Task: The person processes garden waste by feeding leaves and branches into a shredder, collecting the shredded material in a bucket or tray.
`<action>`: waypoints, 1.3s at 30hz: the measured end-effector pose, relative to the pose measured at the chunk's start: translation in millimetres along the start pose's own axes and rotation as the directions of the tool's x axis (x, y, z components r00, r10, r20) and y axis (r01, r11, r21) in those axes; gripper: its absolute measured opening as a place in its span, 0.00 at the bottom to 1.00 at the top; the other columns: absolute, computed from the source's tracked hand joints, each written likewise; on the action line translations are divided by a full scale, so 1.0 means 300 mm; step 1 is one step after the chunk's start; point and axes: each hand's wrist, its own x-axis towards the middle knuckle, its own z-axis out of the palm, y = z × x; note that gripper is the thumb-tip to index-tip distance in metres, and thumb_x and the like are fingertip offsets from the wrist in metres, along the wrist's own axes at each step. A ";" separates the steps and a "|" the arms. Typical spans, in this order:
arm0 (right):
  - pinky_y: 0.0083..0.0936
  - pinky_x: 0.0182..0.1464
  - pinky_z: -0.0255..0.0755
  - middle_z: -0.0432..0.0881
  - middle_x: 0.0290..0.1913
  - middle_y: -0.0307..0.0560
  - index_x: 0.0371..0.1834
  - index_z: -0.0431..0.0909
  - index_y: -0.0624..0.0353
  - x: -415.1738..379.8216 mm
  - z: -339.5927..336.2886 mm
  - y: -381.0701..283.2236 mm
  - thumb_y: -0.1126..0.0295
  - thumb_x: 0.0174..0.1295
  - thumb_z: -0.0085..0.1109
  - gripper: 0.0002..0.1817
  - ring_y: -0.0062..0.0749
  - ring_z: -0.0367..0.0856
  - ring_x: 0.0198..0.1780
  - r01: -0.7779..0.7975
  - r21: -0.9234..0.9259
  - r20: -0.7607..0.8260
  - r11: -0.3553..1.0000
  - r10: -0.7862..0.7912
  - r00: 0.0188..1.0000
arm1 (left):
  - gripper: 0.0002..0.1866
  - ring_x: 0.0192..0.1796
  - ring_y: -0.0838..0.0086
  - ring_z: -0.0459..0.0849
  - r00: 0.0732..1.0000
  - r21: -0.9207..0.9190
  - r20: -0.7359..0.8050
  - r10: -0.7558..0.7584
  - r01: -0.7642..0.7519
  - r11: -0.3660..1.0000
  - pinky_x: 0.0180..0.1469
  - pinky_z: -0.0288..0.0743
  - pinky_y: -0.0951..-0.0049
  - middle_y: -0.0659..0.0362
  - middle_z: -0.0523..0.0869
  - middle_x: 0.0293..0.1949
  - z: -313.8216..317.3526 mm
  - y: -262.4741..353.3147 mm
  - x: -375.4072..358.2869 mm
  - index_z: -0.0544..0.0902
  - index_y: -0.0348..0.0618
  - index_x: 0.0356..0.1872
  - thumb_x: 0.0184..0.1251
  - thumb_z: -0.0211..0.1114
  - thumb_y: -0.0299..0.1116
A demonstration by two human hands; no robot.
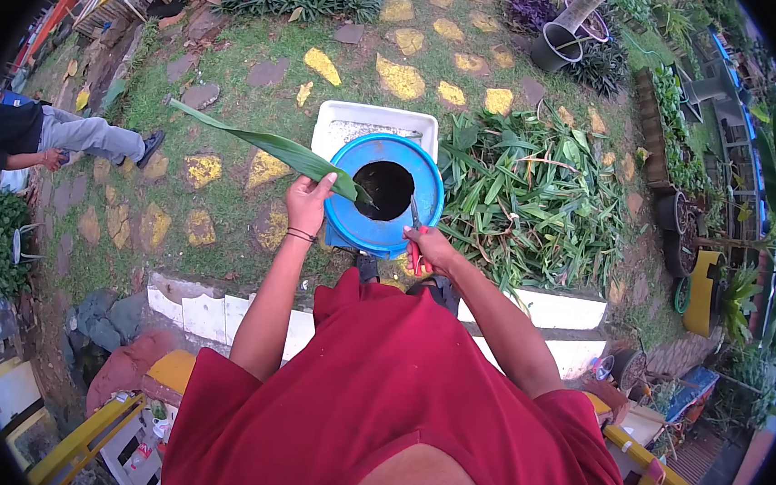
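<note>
A long green leaf (277, 145) is pinched in my left hand (309, 202), its broad end over the dark opening of a blue bucket (345, 157) and its narrow tip stretching to the upper left. My right hand (433, 249) is closed round the red handles of a pair of scissors (418, 254), whose blades point up at the bucket's right rim, apart from the leaf. Little of the bucket's dark inside can be made out. Behind the bucket lies a white tray (375, 117).
A large pile of green leaves (537, 200) lies on the grass right of the bucket. Yellow stepping stones (400, 77) run across the lawn. Another person (77, 133) is at the far left. A potted tree (554, 48) stands at the upper right.
</note>
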 end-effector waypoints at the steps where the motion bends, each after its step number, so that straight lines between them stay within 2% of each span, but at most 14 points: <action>1: 0.31 0.29 0.83 0.74 0.25 0.39 0.46 0.72 0.63 -0.037 -0.013 -0.016 0.54 0.73 0.54 0.20 0.27 0.76 0.23 -0.001 0.004 0.000 1.000 0.001 1.000 | 0.07 0.37 0.82 0.85 1.000 0.003 0.002 -0.002 0.002 1.000 0.40 0.81 0.78 0.62 0.88 0.38 -0.003 0.004 -0.002 0.85 0.39 0.43 0.69 0.69 0.30; 3: 0.31 0.27 0.82 0.76 0.28 0.42 0.47 0.73 0.62 -0.096 -0.027 -0.035 0.56 0.73 0.54 0.18 0.29 0.78 0.22 -0.057 -0.070 0.120 0.996 0.066 0.991 | 0.09 0.39 0.80 0.87 0.997 0.023 0.039 -0.072 0.071 0.997 0.41 0.82 0.78 0.61 0.89 0.40 -0.007 -0.009 -0.006 0.84 0.38 0.44 0.69 0.68 0.32; 4: 0.31 0.31 0.82 0.78 0.32 0.42 0.48 0.73 0.59 -0.088 -0.030 -0.021 0.56 0.72 0.55 0.17 0.29 0.81 0.28 -0.046 -0.048 0.209 0.998 0.055 0.976 | 0.09 0.39 0.80 0.87 0.996 0.023 0.050 -0.070 0.069 0.997 0.41 0.82 0.78 0.61 0.89 0.40 0.003 -0.014 -0.003 0.84 0.38 0.44 0.69 0.68 0.32; 8: 0.33 0.39 0.80 0.79 0.39 0.39 0.52 0.73 0.53 -0.122 0.055 -0.046 0.54 0.71 0.56 0.17 0.30 0.83 0.41 -0.107 -0.101 0.268 0.989 0.130 0.955 | 0.09 0.38 0.80 0.87 0.996 0.042 0.040 -0.075 0.073 0.996 0.40 0.81 0.78 0.61 0.88 0.39 0.066 -0.028 -0.012 0.84 0.39 0.44 0.69 0.68 0.32; 11: 0.34 0.39 0.79 0.79 0.42 0.41 0.54 0.71 0.53 -0.081 0.078 -0.026 0.55 0.71 0.55 0.17 0.32 0.84 0.41 -0.068 -0.208 0.322 0.976 0.134 0.937 | 0.09 0.37 0.81 0.86 0.994 0.048 0.086 -0.075 0.071 0.996 0.38 0.80 0.78 0.62 0.88 0.39 0.093 -0.042 -0.039 0.84 0.39 0.44 0.69 0.69 0.32; 16: 0.31 0.28 0.83 0.77 0.33 0.42 0.49 0.71 0.61 -0.082 0.124 -0.084 0.57 0.70 0.57 0.18 0.30 0.83 0.35 -0.086 -0.056 0.303 0.995 0.099 0.948 | 0.11 0.40 0.79 0.86 0.977 0.053 0.157 -0.147 0.140 0.989 0.43 0.82 0.76 0.61 0.88 0.40 0.114 -0.050 -0.093 0.84 0.38 0.49 0.69 0.69 0.30; 21: 0.33 0.27 0.82 0.75 0.28 0.42 0.47 0.71 0.63 0.010 0.124 -0.057 0.57 0.71 0.56 0.18 0.29 0.80 0.27 -0.083 -0.131 0.266 0.988 0.115 0.957 | 0.10 0.42 0.78 0.86 0.970 0.020 0.149 -0.191 0.190 0.982 0.46 0.82 0.74 0.61 0.88 0.40 0.093 -0.055 -0.133 0.84 0.38 0.48 0.69 0.68 0.29; 23: 0.33 0.26 0.82 0.74 0.26 0.42 0.46 0.71 0.63 0.042 0.118 -0.058 0.56 0.71 0.56 0.18 0.29 0.78 0.24 -0.094 -0.105 0.261 0.990 0.118 0.958 | 0.10 0.41 0.80 0.85 0.988 0.064 0.140 -0.070 0.062 0.996 0.43 0.80 0.76 0.61 0.87 0.40 0.052 -0.051 -0.133 0.83 0.38 0.47 0.69 0.69 0.31; 26: 0.34 0.25 0.82 0.72 0.26 0.40 0.46 0.71 0.63 0.098 0.075 -0.018 0.56 0.73 0.54 0.18 0.30 0.74 0.21 -0.129 0.034 0.046 0.991 0.128 0.991 | 0.08 0.40 0.79 0.85 0.996 0.015 0.089 -0.021 0.020 1.000 0.46 0.79 0.75 0.60 0.87 0.40 0.031 0.040 -0.160 0.83 0.35 0.45 0.70 0.67 0.28; 28: 0.35 0.27 0.82 0.73 0.27 0.41 0.48 0.71 0.63 0.089 0.030 -0.024 0.57 0.73 0.53 0.18 0.30 0.75 0.22 -0.109 0.042 0.101 0.993 0.104 0.989 | 0.07 0.40 0.78 0.85 0.995 0.020 0.064 0.079 -0.080 0.997 0.46 0.79 0.74 0.59 0.87 0.39 0.023 0.100 -0.150 0.82 0.32 0.45 0.70 0.65 0.25; 31: 0.36 0.34 0.84 0.75 0.34 0.44 0.51 0.72 0.63 0.001 0.032 -0.085 0.59 0.73 0.54 0.17 0.32 0.79 0.28 -0.122 0.089 0.203 0.988 0.102 0.974 | 0.07 0.41 0.78 0.85 0.985 0.120 0.166 0.044 -0.065 0.991 0.47 0.79 0.75 0.59 0.87 0.40 0.009 0.066 -0.100 0.83 0.31 0.44 0.70 0.65 0.25; 33: 0.34 0.38 0.83 0.76 0.37 0.44 0.52 0.72 0.63 -0.031 0.043 -0.113 0.62 0.72 0.55 0.16 0.33 0.82 0.33 -0.085 -0.046 0.241 0.995 0.094 0.966 | 0.07 0.41 0.79 0.85 0.984 0.180 0.171 0.045 -0.076 0.981 0.47 0.78 0.75 0.59 0.87 0.41 0.032 0.013 -0.070 0.83 0.33 0.44 0.69 0.66 0.25; 36: 0.33 0.39 0.83 0.77 0.37 0.44 0.54 0.72 0.62 -0.012 0.031 -0.087 0.64 0.71 0.56 0.16 0.34 0.84 0.36 -0.029 -0.080 0.171 0.996 0.043 0.984 | 0.08 0.42 0.78 0.85 0.945 0.375 0.312 0.095 -0.215 0.902 0.46 0.79 0.75 0.58 0.88 0.40 0.089 -0.021 -0.019 0.83 0.34 0.45 0.68 0.68 0.25; 39: 0.32 0.38 0.84 0.77 0.36 0.43 0.53 0.72 0.62 -0.060 0.001 -0.104 0.66 0.70 0.56 0.14 0.32 0.84 0.34 0.109 -0.065 0.155 0.992 -0.098 0.983 | 0.08 0.39 0.76 0.86 0.948 0.362 0.303 0.102 -0.214 0.907 0.44 0.79 0.74 0.57 0.87 0.39 0.136 -0.042 0.012 0.84 0.33 0.42 0.66 0.68 0.26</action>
